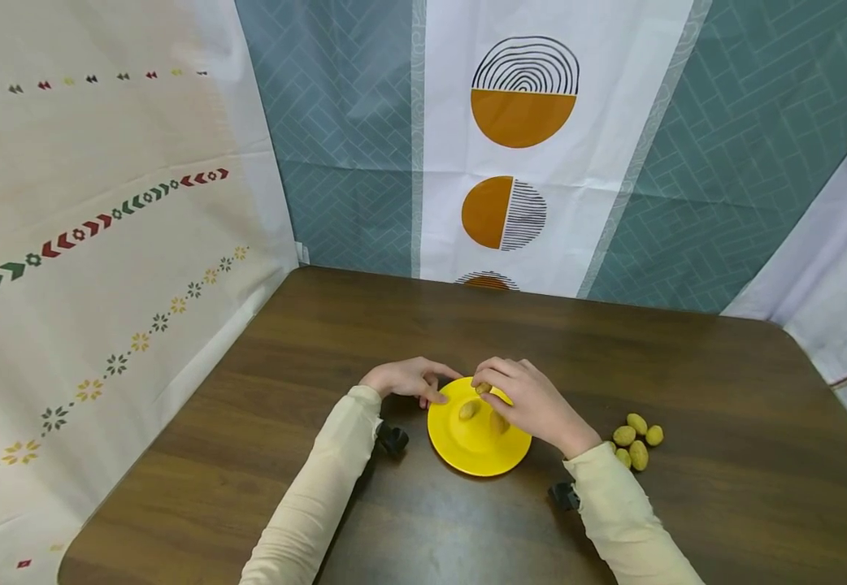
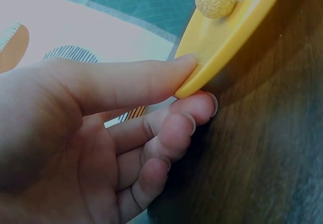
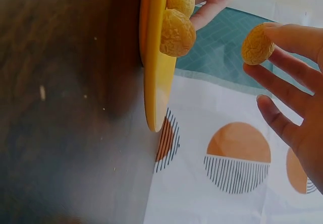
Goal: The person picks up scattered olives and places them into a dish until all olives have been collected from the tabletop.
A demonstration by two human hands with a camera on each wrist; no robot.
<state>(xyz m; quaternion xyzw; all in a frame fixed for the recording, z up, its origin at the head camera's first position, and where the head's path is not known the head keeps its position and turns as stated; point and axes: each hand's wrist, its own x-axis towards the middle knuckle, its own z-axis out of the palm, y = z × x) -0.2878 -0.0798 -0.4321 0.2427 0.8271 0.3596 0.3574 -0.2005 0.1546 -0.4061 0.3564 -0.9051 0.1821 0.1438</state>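
My left hand (image 1: 409, 379) pinches the rim of a round yellow plate (image 1: 471, 455), thumb on top and fingers curled under the edge, as the left wrist view shows. Over the plate, my right hand (image 1: 536, 406) holds a wrinkled yellow oval (image 3: 257, 44), like a small potato, between thumb and fingertips. It is apart from the plate in the right wrist view. Two similar potato-like ovals lie on the plate: one near the middle (image 1: 469, 410), the other (image 3: 177, 32) partly behind my right hand in the head view.
Several more potato-like ovals (image 1: 624, 436) sit in a cluster on the brown wooden table (image 1: 248, 422), right of the plate, beside my right forearm. Patterned cloths (image 1: 350, 138) hang behind the table and along its left side. Small crumbs dot the tabletop.
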